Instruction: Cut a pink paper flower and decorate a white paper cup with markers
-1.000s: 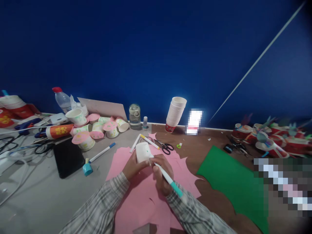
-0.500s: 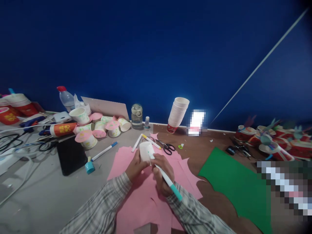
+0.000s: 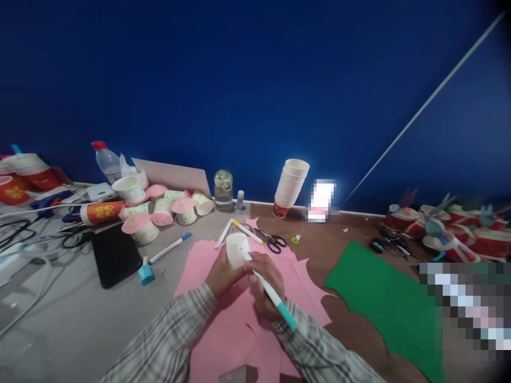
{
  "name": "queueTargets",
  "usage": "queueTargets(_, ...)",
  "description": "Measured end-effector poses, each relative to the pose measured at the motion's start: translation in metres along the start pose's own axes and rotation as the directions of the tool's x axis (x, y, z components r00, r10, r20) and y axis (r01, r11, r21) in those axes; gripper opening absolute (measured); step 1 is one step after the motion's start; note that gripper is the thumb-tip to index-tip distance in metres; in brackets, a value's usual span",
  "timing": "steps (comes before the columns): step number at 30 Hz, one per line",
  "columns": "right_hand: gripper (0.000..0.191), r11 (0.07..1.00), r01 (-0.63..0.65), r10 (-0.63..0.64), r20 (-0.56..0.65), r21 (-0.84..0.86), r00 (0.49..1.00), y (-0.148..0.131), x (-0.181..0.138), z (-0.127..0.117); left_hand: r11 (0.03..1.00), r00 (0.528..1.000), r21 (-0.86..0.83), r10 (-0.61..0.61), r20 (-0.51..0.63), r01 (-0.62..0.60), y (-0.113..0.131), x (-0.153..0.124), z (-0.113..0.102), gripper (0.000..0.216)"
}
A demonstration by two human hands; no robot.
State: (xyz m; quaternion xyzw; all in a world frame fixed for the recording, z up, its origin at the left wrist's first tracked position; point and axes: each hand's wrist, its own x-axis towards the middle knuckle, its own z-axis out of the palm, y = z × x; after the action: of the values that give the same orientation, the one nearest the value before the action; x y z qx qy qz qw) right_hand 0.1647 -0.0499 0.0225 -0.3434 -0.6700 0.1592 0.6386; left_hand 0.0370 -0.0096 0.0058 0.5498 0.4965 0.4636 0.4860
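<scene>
A white paper cup [image 3: 235,255] is gripped by my left hand [image 3: 222,274], fingers around its side. My right hand [image 3: 268,284] is closed round a white marker [image 3: 271,291] with a teal end, and the marker's tip is at the cup's wall. Whether it has left a mark there is too small to tell. Both hands are above pink paper sheets [image 3: 223,324] with cut edges. Just beyond them lie a white marker with a yellow end [image 3: 247,232] and black-handled scissors [image 3: 275,243].
Several decorated cups with pink paper rounds [image 3: 139,229] stand and lie at left, near a black tablet [image 3: 115,258] and a blue-capped marker [image 3: 171,248]. A leaning cup stack [image 3: 291,183], a glass jar [image 3: 223,191] and green paper [image 3: 383,303] are around the work area.
The cup has turned slightly in my left hand, showing more of its side and rim. My right hand keeps the marker at it, nearly in the same place.
</scene>
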Motion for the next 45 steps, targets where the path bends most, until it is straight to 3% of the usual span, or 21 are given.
queueTargets(17, 0.024, 0.995, 0.02, -0.02, 0.005, -0.095, 1.0, 0.009, -0.002, 0.004, 0.998, 0.999, 0.04, 0.045, -0.007, -0.045, -0.005, 0.002, 0.0, 0.05)
queueTargets(34, 0.023, 0.999, 0.034, -0.034, 0.003, -0.042, 0.999, 0.01, 0.0, 0.003, 0.99, 0.996, 0.111, 0.085, -0.01, -0.083, -0.01, 0.002, -0.001, 0.058)
queueTargets(45, 0.02, 0.995, -0.096, 0.096, -0.07, -0.001, 0.993, 0.005, 0.008, -0.002, 0.994, 0.999, 0.095, 0.047, -0.022, -0.045, 0.001, 0.002, -0.001, 0.059)
